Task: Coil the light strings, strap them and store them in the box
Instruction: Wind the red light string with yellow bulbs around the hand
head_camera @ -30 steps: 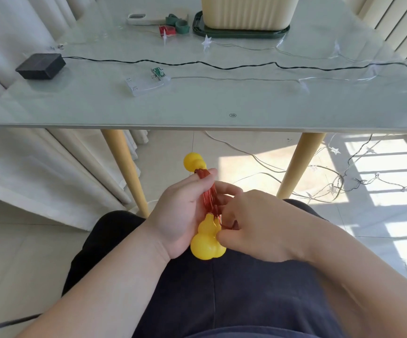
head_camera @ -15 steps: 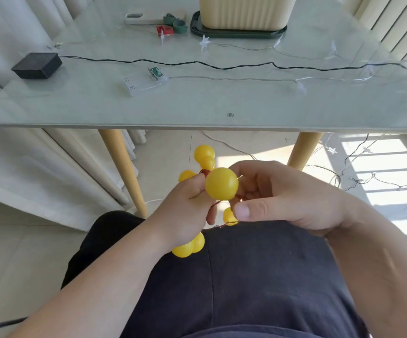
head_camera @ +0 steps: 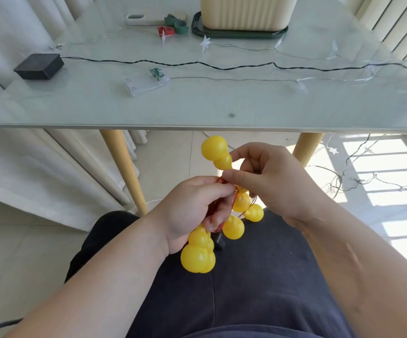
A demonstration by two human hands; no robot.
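Light string, yellow gourd-shaped plastic bulbs (head_camera: 198, 254) on copper-red wire: held over the lap, below the near edge of the surface.
Left hand (head_camera: 190, 211): fingers curled round the gathered wire loops; one bulb hangs below the fist.
Right hand (head_camera: 273, 181): thumb and fingers pinching the wire at the neck of the topmost bulb, touching the left hand.
Pale glass surface (head_camera: 222, 103) carries:
- black wire string (head_camera: 222, 67) with black rectangular battery box (head_camera: 39, 65)
- clear-wire string with star lights (head_camera: 205, 42) and clear battery case (head_camera: 144, 84)
- red strap roll (head_camera: 166, 31)
- green strap roll (head_camera: 181, 26)
- cream ribbed box (head_camera: 246, 13) on dark green tray (head_camera: 239, 34), far edge

Floor, right: more loose strings (head_camera: 343, 184).
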